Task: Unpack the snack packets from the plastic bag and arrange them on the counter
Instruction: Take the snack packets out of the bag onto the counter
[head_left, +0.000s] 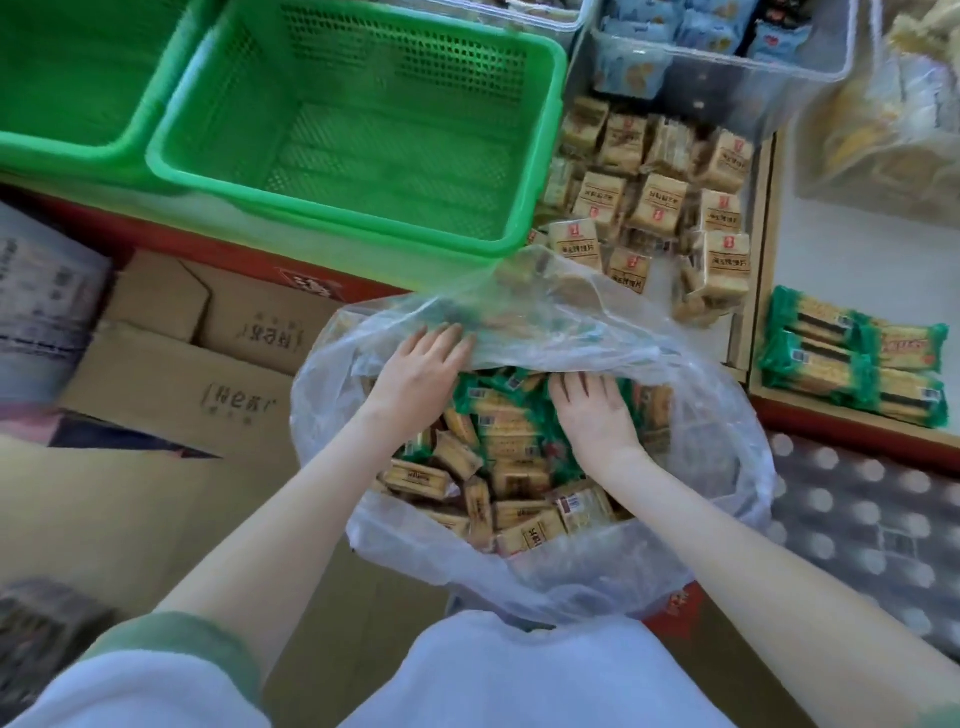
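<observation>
A big clear plastic bag (701, 467) stands open in front of me, full of tan and green snack packets (511, 478). My left hand (421, 371) reaches into the bag's far left side, fingers straight, its tips under a fold of the plastic. My right hand (592, 410) lies flat on the green packets inside the bag, fingers spread. On the counter (852, 244) beyond the bag lies a pile of tan packets (654, 202). A stack of green packets (852, 358) sits at the counter's right front.
Two empty green baskets (358, 119) stand at the back left. Clear bins with blue packets (717, 47) are at the back. Cardboard boxes (171, 374) lie on the left, a bottle pack (862, 519) on the right, another filled bag (883, 119) far right.
</observation>
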